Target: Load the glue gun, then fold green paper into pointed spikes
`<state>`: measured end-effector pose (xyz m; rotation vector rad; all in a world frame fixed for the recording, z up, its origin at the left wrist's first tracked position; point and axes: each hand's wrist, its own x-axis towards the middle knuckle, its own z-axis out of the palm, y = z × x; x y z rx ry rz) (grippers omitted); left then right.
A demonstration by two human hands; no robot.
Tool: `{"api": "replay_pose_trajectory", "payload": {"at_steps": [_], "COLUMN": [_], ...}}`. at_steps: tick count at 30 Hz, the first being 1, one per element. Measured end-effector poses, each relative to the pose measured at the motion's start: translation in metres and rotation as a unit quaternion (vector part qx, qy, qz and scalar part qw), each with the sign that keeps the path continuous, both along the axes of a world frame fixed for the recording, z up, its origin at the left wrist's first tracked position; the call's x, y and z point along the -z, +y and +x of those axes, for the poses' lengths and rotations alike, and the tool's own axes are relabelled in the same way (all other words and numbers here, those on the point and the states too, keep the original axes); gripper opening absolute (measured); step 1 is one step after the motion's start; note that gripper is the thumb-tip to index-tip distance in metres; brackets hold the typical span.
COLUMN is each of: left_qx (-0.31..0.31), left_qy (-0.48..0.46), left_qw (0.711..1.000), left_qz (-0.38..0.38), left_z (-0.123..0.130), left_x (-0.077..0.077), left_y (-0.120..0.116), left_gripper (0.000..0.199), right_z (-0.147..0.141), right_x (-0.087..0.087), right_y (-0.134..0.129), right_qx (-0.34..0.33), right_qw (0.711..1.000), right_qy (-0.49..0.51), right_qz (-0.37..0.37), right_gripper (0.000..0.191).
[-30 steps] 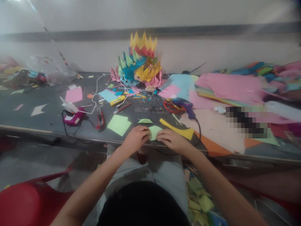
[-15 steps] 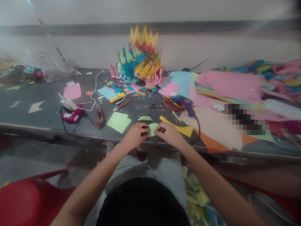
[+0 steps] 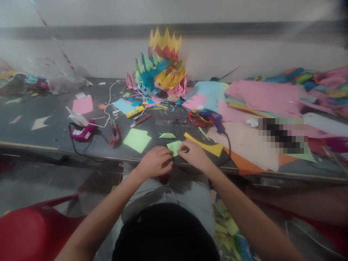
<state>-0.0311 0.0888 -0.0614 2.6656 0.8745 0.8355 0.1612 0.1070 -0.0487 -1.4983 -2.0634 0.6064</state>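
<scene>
A small piece of light green paper [image 3: 174, 146], partly folded, is between my two hands near the table's front edge. My right hand [image 3: 193, 153] pinches its right side between thumb and fingers. At the lower left of the paper, my left hand [image 3: 157, 160] has its fingers bent together, the tips on the paper's edge; the thumb is mostly hidden. Just beyond lies a folded green piece [image 3: 167, 135]. A stack of light green paper [image 3: 137, 141] rests left of my hands, and a yellow paper strip [image 3: 208, 145] lies to the right.
Paper scraps and a yellow cutter [image 3: 135, 111] lie farther back, before a colourful folded-paper model [image 3: 160, 69]. Red-handled pliers [image 3: 115, 135] and a magenta power socket [image 3: 83, 132] with cables stand left. A purple glue gun [image 3: 216, 119] and large paper sheets [image 3: 266, 94] are right.
My left hand has shifted down and slightly left, so more of the green paper's left side shows. My right hand keeps its pinch on the paper.
</scene>
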Motion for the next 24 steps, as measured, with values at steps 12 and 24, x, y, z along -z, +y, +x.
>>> {"api": "replay_pose_trajectory", "payload": {"at_steps": [12,24], "left_qx": [-0.057,-0.108], "left_qy": [0.039,0.03], "left_qw": [0.997,0.994], "left_qz": [0.022,0.019], "left_z": [0.006,0.021], "left_x": [0.005,0.008], "left_y": [-0.012,-0.016], "left_gripper": [0.024,0.014], "right_z": [-0.005,0.017], "right_x": [-0.001,0.003], "right_y": [0.003,0.0], "right_qx": [0.013,-0.013], "right_qw": [0.999,1.0], "right_qy": [-0.038,-0.002], "right_qz": [-0.011,-0.012], "right_gripper": [0.014,0.017]}}
